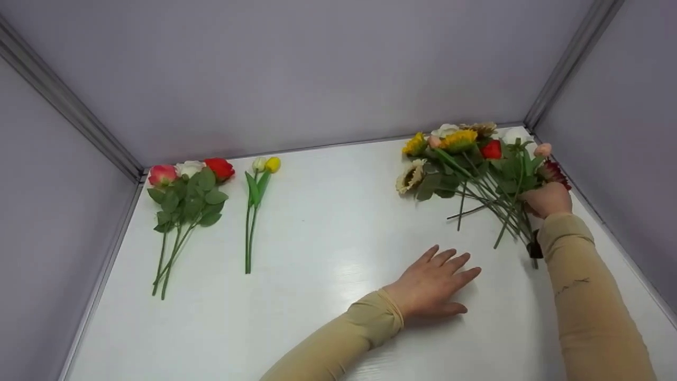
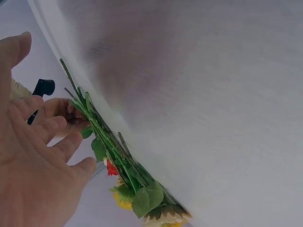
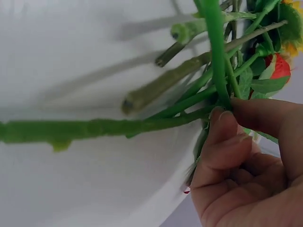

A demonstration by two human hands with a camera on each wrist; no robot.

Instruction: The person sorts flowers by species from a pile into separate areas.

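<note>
My right hand [image 1: 550, 200] is at the right end of a heap of artificial flowers. Its thumb and forefinger pinch a green flower stem [image 3: 104, 127] in the right wrist view; crossing stems make it hard to tell whether a second is caught. The heap holds yellow sunflowers [image 1: 459, 139], a cream sunflower [image 1: 411, 177], a red flower [image 1: 491, 150] and a dark red bloom [image 1: 553, 173] beside the hand. Lower and to the left, my left hand [image 1: 431, 286] has its fingers spread and holds nothing. In the left wrist view its palm [image 2: 38, 175] shows, bare.
At the left of the white table [image 1: 328, 227] lie three roses: pink [image 1: 163, 174], white [image 1: 190, 169] and red [image 1: 219, 168]. Next to them are a white tulip [image 1: 258, 164] and a yellow tulip [image 1: 273, 164]. Grey panels [image 1: 317, 74] wall the back and sides.
</note>
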